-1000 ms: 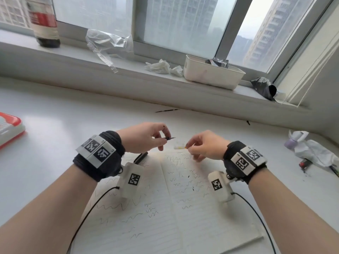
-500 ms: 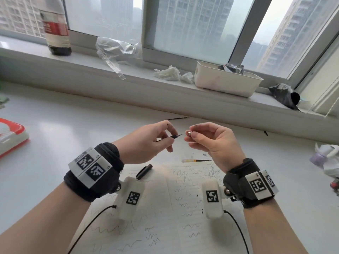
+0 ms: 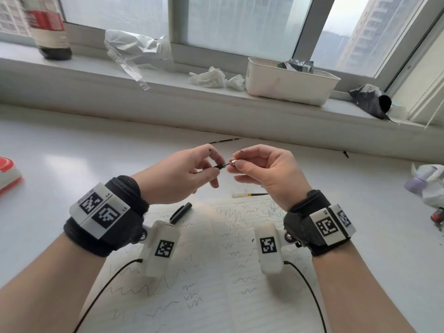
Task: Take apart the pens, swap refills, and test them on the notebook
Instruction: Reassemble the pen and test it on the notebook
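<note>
At the centre of the frame I see my left hand (image 3: 182,175) pinching a thin black refill (image 3: 217,167) between thumb and forefinger, its other fingers loosely curled beneath. My right hand (image 3: 265,173) faces it, thumb and forefinger pinching a small silvery tip piece (image 3: 233,162); the rest of that hand is curled in, palm turned toward me. The refill's point and the silver piece meet or nearly meet between the two hands; I cannot tell whether they actually touch.

Just below the hands, a second refill (image 3: 249,195) with a pale end and a yellow band lies flat on the white table (image 3: 72,164), just above the top edge of the open notebook (image 3: 211,272). The notebook fills the lower middle of the frame, its lined pages covered in scribbles. A black pen part (image 3: 181,212) rests at the notebook's upper left corner, partly hidden behind my left wrist device.
</note>
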